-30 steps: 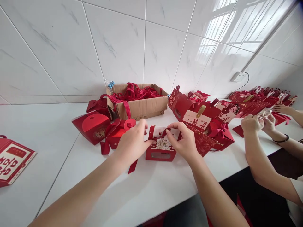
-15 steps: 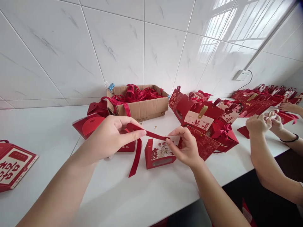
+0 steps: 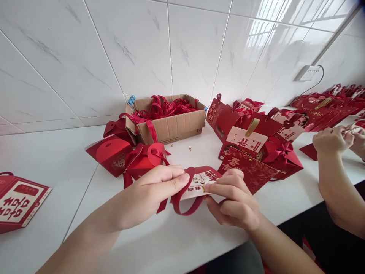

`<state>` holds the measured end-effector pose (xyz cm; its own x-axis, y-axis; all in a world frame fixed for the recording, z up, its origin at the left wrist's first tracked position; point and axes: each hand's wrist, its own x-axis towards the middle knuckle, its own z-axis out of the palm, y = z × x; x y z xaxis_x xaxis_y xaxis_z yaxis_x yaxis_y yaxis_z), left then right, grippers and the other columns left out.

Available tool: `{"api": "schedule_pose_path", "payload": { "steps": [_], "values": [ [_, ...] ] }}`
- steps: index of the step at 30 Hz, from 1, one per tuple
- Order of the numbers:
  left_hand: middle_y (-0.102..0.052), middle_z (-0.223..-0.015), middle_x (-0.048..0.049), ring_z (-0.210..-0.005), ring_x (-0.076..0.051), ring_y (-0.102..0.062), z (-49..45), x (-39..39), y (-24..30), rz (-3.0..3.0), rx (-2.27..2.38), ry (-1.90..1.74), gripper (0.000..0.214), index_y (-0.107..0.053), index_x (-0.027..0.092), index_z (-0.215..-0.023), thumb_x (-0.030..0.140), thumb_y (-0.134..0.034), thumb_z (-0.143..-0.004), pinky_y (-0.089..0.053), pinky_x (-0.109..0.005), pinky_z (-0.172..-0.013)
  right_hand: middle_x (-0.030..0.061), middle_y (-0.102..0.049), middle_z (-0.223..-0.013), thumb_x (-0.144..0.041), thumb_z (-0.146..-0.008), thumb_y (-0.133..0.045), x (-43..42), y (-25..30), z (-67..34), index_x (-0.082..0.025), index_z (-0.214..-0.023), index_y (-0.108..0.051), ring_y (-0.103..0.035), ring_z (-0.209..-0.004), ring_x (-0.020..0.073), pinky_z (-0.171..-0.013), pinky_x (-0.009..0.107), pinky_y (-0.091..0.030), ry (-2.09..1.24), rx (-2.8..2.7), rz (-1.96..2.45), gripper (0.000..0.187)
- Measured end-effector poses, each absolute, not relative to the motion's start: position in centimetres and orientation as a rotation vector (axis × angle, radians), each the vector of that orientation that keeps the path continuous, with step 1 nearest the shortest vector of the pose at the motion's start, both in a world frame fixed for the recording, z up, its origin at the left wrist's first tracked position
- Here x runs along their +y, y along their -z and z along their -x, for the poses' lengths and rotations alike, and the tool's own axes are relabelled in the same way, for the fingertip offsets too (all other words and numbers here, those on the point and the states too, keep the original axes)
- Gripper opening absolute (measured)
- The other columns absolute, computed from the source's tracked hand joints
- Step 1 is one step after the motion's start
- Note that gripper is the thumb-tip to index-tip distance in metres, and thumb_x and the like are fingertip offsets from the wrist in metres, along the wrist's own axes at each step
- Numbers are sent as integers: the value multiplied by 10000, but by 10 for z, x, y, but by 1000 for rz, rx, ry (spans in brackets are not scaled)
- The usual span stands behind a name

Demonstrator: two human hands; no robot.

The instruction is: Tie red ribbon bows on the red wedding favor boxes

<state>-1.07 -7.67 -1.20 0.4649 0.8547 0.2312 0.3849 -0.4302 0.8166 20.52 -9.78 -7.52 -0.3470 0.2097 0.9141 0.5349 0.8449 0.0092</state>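
Note:
A small red-and-white gift box [image 3: 212,175] with printed figures and characters is tipped between my hands, above the white table. My left hand [image 3: 156,190] is closed, its thumb pressing a red ribbon [image 3: 186,210] at the box's left side. The ribbon curves in a loop below the box edge. My right hand [image 3: 236,199] is closed at the near edge of the box, fingertips at a small gold fastener [image 3: 203,189] by the ribbon's end. Part of the box is hidden behind both hands.
Behind stands a cardboard box [image 3: 176,127] full of red ribbons. Red gift boxes [image 3: 114,152] sit to its left, more [image 3: 246,140] to its right, and one [image 3: 23,201] at far left. Tiny gold pieces [image 3: 190,149] lie on the table. A co-worker's hands [image 3: 333,140] work at right.
The gift box has gone from upright on the table to tipped between my hands. The ribbon, earlier stretched between them, now loops at its edge. The view has shifted slightly.

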Motion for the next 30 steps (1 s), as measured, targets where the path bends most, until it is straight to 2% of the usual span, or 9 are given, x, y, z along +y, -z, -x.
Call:
{"api": "schedule_pose_path", "payload": {
  "steps": [4, 7, 10, 12, 16, 23, 26, 30],
  "values": [
    [-634, -774, -43, -677, -166, -612, 6, -79, 12, -1801, 956, -477, 333, -609, 216, -725, 456, -463, -905, -515, -241, -536, -35, -750, -834, -76, -728, -685, -98, 75, -208, -230, -628, -364, -629, -644, 126, -566, 311, -457, 455, -1956, 477, 370],
    [-553, -729, -26, -630, -145, -537, -2, -79, 7, -1804, 904, -355, 361, -498, 209, -646, 457, -446, -903, -483, -236, -515, -63, -747, -809, -88, -742, -681, -96, 81, -206, -223, -600, -366, -620, -629, 117, -569, 314, -460, 482, -1918, 443, 371],
    [-467, -673, 7, -555, -119, -435, -6, -79, 6, -1850, 893, -359, 286, -446, 220, -689, 424, -502, -882, -423, -225, -456, -76, -735, -767, -89, -746, -678, -95, 86, -205, -223, -592, -368, -606, -604, 114, -563, 313, -449, 491, -1899, 431, 371],
    [-477, -688, 12, -571, -121, -447, -7, -80, 8, -1912, 931, -457, 198, -478, 230, -758, 382, -560, -855, -440, -228, -478, -69, -734, -762, -82, -738, -686, -95, 86, -206, -224, -597, -373, -601, -603, 114, -549, 305, -436, 486, -1900, 436, 371],
    [-610, -767, -3, -691, -151, -576, -7, -85, 8, -2083, 995, -686, 73, -615, 246, -834, 318, -622, -825, -520, -255, -617, -57, -746, -806, -76, -749, -670, -96, 84, -204, -218, -606, -377, -602, -628, 107, -556, 294, -448, 458, -1894, 486, 356],
    [-691, -923, 0, -856, -152, -634, -9, -92, -5, -2032, 1102, -461, 205, -704, 251, -887, 333, -517, -907, -545, -249, -787, 0, -726, -734, -38, -765, -628, -96, 89, -196, -188, -618, -391, -589, -618, 118, -555, 300, -423, 367, -1759, 470, 317],
    [-699, -954, 14, -902, -149, -637, -8, -91, -3, -2016, 1110, -456, 211, -705, 263, -896, 352, -515, -915, -543, -222, -788, 19, -723, -741, -29, -750, -634, -94, 89, -196, -187, -621, -381, -593, -623, 129, -552, 307, -410, 333, -1765, 472, 326],
    [-707, -981, 43, -940, -139, -641, -4, -89, 3, -2044, 1111, -515, 180, -701, 314, -973, 348, -535, -910, -536, -164, -701, 32, -715, -731, -31, -748, -626, -92, 87, -197, -193, -632, -370, -591, -624, 143, -542, 315, -393, 299, -1769, 471, 325]
  ]
}}
